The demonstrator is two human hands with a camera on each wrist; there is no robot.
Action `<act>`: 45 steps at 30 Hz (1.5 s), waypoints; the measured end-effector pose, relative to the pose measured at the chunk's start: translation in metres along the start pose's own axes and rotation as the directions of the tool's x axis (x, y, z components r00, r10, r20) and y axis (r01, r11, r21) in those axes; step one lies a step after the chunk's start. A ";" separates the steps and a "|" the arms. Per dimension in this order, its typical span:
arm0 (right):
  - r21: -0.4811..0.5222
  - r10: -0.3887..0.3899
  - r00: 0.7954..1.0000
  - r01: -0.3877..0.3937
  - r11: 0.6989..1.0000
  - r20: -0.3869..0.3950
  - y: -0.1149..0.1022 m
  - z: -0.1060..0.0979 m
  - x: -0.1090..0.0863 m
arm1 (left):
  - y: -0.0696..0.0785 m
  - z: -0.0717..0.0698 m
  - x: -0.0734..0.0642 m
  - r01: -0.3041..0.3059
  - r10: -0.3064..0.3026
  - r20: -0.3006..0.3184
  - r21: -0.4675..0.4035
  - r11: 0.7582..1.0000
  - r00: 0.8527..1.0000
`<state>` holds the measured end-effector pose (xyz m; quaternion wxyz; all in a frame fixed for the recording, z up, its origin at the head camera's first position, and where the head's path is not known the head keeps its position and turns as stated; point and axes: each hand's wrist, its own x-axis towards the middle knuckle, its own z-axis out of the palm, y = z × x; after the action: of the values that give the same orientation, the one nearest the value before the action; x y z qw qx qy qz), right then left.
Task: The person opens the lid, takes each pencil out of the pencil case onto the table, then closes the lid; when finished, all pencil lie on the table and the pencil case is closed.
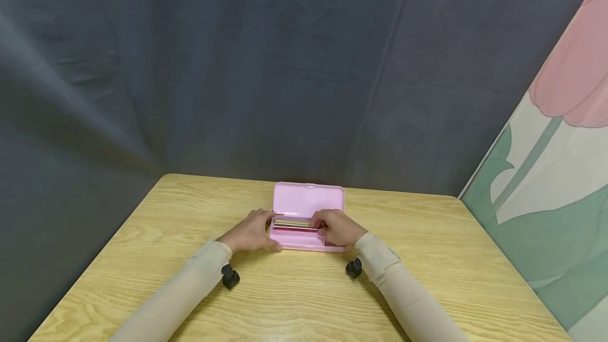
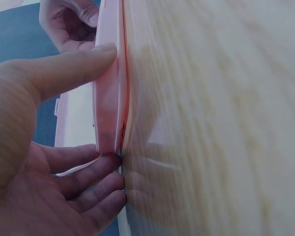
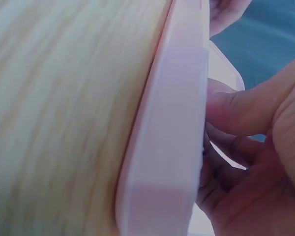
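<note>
A pink pencil case (image 1: 296, 239) lies on the table with its lid (image 1: 309, 199) raised at the back. Several thin coloured pencils (image 1: 292, 224), yellow-green and red among them, lie lengthwise along the back part of its tray. My left hand (image 1: 252, 231) holds the case's left end, thumb (image 2: 96, 61) against the front wall and the other fingers round the end. Over the right half of the tray, my right hand (image 1: 337, 227) has its thumb and curled fingers at the right ends of the pencils. In the right wrist view the case wall (image 3: 167, 132) hides those fingertips.
The wooden table (image 1: 285, 300) extends around the case on every side. A dark curtain (image 1: 285, 67) hangs behind its far edge. To the right stands a panel with a painted pink tulip (image 1: 575, 62). Small black wrist cameras (image 1: 230, 276) hang under both sleeves.
</note>
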<state>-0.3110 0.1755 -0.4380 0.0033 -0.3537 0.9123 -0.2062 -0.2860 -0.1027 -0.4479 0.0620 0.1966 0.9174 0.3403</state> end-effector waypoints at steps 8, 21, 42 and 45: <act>0.007 -0.037 0.999 0.037 0.999 -0.023 0.006 0.001 0.003 | 0.000 -0.002 0.002 -0.002 0.002 0.000 0.006 1.000 1.000; 0.043 0.008 0.993 -0.003 0.999 -0.117 -0.006 -0.012 -0.002 | 0.001 -0.001 0.003 -0.007 0.007 0.003 0.026 1.000 1.000; 0.131 0.217 0.912 -0.182 0.974 -0.349 0.001 -0.050 -0.022 | -0.002 -0.002 -0.001 0.018 -0.019 0.028 0.026 0.999 0.999; 0.134 0.249 0.894 -0.213 0.968 -0.372 0.007 -0.054 -0.027 | -0.002 -0.002 -0.001 0.014 -0.014 0.022 0.019 1.000 1.000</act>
<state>-0.3037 0.2180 -0.3955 -0.1359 -0.1946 0.9204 -0.3108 -0.2863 -0.1053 -0.4479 0.0727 0.1946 0.9212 0.3291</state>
